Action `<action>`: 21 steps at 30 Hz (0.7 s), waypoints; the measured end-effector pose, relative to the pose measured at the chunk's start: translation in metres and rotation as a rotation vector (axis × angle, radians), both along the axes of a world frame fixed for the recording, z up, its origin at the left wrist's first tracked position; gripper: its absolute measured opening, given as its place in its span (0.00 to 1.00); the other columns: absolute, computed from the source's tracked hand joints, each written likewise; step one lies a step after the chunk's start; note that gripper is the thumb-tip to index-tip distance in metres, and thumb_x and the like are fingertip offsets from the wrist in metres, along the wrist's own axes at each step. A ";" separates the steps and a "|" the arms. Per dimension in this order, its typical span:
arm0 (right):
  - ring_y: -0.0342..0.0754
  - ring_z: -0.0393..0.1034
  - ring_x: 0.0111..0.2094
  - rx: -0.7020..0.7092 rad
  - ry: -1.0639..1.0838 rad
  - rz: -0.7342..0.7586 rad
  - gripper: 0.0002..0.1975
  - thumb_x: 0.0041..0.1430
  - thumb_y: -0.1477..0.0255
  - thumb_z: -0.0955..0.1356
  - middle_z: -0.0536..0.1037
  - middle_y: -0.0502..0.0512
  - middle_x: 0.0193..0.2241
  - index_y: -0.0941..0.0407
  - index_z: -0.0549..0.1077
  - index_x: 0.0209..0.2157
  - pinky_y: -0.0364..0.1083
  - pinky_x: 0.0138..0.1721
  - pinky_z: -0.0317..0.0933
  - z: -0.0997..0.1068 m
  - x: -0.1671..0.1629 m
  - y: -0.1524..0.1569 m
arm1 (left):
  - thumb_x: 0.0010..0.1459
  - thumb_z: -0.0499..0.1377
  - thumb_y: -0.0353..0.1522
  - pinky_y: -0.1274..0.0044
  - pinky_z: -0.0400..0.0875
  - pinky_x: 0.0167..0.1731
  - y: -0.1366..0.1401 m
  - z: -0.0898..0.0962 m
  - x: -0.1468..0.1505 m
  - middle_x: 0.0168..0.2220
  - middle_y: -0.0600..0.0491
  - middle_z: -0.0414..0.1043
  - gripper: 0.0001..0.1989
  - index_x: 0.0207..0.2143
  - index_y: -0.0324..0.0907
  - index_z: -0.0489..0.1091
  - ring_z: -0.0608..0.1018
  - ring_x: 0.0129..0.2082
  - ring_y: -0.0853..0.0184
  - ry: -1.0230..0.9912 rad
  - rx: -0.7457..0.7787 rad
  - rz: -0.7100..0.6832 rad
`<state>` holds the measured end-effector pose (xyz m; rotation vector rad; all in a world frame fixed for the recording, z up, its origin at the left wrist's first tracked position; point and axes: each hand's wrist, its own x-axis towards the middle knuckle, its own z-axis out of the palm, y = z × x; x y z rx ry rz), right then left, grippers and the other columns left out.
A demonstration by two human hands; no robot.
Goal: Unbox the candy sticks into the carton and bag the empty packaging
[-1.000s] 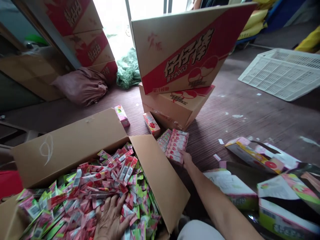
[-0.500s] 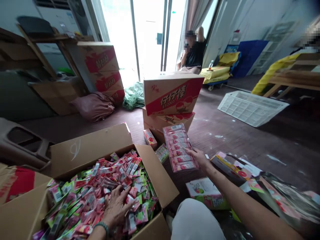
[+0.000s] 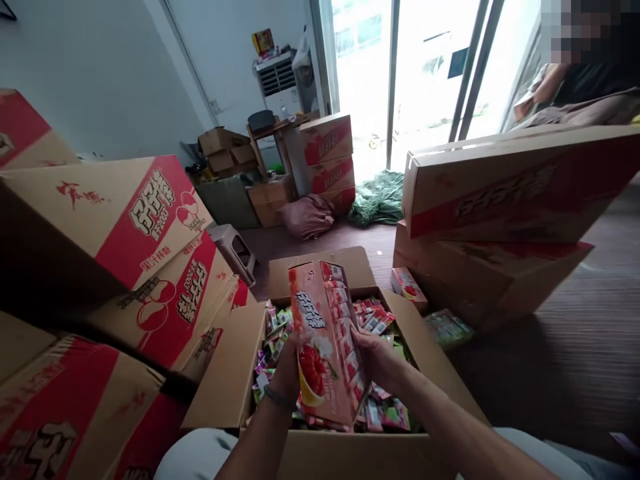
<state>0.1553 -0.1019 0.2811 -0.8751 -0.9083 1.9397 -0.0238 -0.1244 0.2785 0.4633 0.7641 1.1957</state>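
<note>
A peach-pink printed cardboard box [image 3: 320, 373], with a row of pink wrapped packets [image 3: 345, 327] along its right side, is held above the open brown cardboard carton [image 3: 345, 460]. The left hand [image 3: 287, 373] has left the carton's loose packets [image 3: 373, 313] and the right hand [image 3: 375, 357] has come in over the carton, so both are now occupied with the box. It lies between them: the left clamped on its left edge, the right gripping the packet side. A flat green-and-pink pack [image 3: 447, 328] lies right of the carton.

Head camera (close above) faces forward, down at the hands [image 3: 289, 367] [image 3: 377, 357].
</note>
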 end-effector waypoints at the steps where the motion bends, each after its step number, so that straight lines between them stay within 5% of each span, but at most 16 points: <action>1: 0.54 0.76 0.40 0.018 -0.018 0.000 0.20 0.46 0.59 0.73 0.81 0.57 0.35 0.56 0.72 0.38 0.50 0.45 0.67 -0.004 -0.003 0.003 | 0.42 0.64 0.43 0.78 0.67 0.20 -0.005 0.002 0.000 0.13 0.61 0.60 0.17 0.19 0.43 0.61 0.65 0.13 0.73 -0.001 0.017 0.021; 5: 0.52 0.72 0.35 0.149 -0.329 -0.220 0.20 0.54 0.53 0.67 0.78 0.58 0.34 0.55 0.70 0.36 0.51 0.40 0.65 -0.009 -0.003 0.017 | 0.44 0.66 0.36 0.75 0.73 0.33 -0.009 0.013 0.000 0.20 0.58 0.69 0.11 0.29 0.40 0.70 0.74 0.22 0.69 0.064 0.095 0.057; 7: 0.54 0.70 0.39 0.439 -0.577 -0.496 0.18 0.59 0.53 0.63 0.77 0.60 0.37 0.55 0.69 0.38 0.53 0.44 0.63 -0.006 -0.001 0.016 | 0.46 0.66 0.34 0.74 0.73 0.39 -0.007 0.011 -0.002 0.27 0.55 0.75 0.16 0.40 0.39 0.73 0.78 0.30 0.66 0.132 0.155 0.019; 9: 0.55 0.67 0.47 0.901 -0.807 -0.592 0.15 0.64 0.58 0.61 0.75 0.62 0.43 0.55 0.70 0.41 0.56 0.52 0.58 -0.003 0.000 0.008 | 0.47 0.65 0.31 0.73 0.72 0.43 -0.005 0.003 -0.006 0.36 0.51 0.78 0.27 0.52 0.39 0.71 0.79 0.37 0.64 0.216 0.194 -0.053; 11: 0.55 0.63 0.52 1.338 -0.983 -0.345 0.12 0.66 0.64 0.60 0.74 0.62 0.46 0.55 0.71 0.42 0.55 0.56 0.53 -0.002 0.000 -0.002 | 0.46 0.64 0.27 0.73 0.70 0.45 -0.004 -0.013 -0.011 0.43 0.50 0.78 0.35 0.59 0.41 0.65 0.78 0.41 0.63 0.294 0.189 -0.130; 13: 0.54 0.63 0.51 1.533 -1.137 0.010 0.10 0.66 0.67 0.62 0.75 0.60 0.46 0.55 0.71 0.42 0.55 0.55 0.53 -0.006 -0.001 -0.010 | 0.47 0.61 0.25 0.74 0.70 0.45 -0.004 -0.032 -0.014 0.47 0.50 0.77 0.37 0.62 0.42 0.62 0.77 0.43 0.63 0.311 0.150 -0.191; 17: 0.54 0.64 0.47 1.505 -1.361 0.314 0.17 0.59 0.58 0.69 0.75 0.60 0.44 0.57 0.73 0.41 0.55 0.51 0.53 -0.014 -0.003 -0.009 | 0.44 0.59 0.25 0.74 0.70 0.43 -0.008 -0.058 -0.013 0.46 0.50 0.77 0.40 0.63 0.41 0.61 0.78 0.39 0.64 0.282 0.027 -0.281; 21: 0.54 0.63 0.45 1.491 -1.386 0.451 0.19 0.54 0.53 0.71 0.76 0.59 0.37 0.57 0.75 0.30 0.53 0.50 0.51 -0.016 0.002 -0.005 | 0.41 0.61 0.23 0.76 0.70 0.36 -0.011 -0.060 -0.013 0.39 0.52 0.78 0.42 0.62 0.42 0.61 0.76 0.30 0.69 0.323 -0.083 -0.303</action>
